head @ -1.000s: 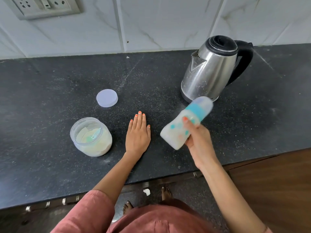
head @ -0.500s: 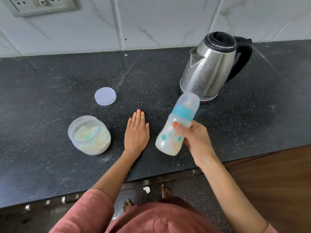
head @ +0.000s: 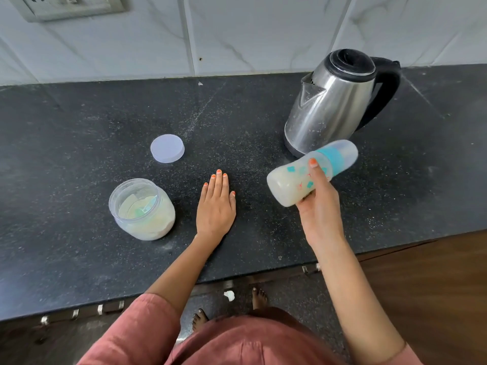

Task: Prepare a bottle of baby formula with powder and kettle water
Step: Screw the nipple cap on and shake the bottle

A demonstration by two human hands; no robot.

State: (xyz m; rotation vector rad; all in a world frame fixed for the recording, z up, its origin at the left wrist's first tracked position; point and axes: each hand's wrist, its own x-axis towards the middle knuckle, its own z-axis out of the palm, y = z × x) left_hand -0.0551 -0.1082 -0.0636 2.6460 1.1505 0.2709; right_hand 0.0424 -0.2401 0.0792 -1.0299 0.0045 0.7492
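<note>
Two bare hands are showing below us as we are looking down on a dark speckled table. We are seeing the right hand gripping a baby bottle, its fingers and thumb curling round the bottle's body and holding it clear of the table. The bottle is lying tilted far over in the air, its base pointing left and its capped top pointing right toward the kettle. In our view the top is overlapping the kettle's foot, and we are not able to tell whether they are touching. Milky white liquid is filling the bottle, a teal collar is ringing its neck, and a clear cap is sitting over the top.

The left hand is resting flat on the table, palm down, fingers straight and close together, holding nothing. It is lying between the bottle and a clear jar of formula powder, near the jar but apart from it. The jar is standing upright and open, with a pale green scoop lying inside on the powder. Its round lid is lying flat on the table behind it, well apart.

The steel kettle is standing at the back right, spout facing left, black handle facing right, black lid on. White marbled wall tiles are rising behind it, with a socket plate at the upper left
</note>
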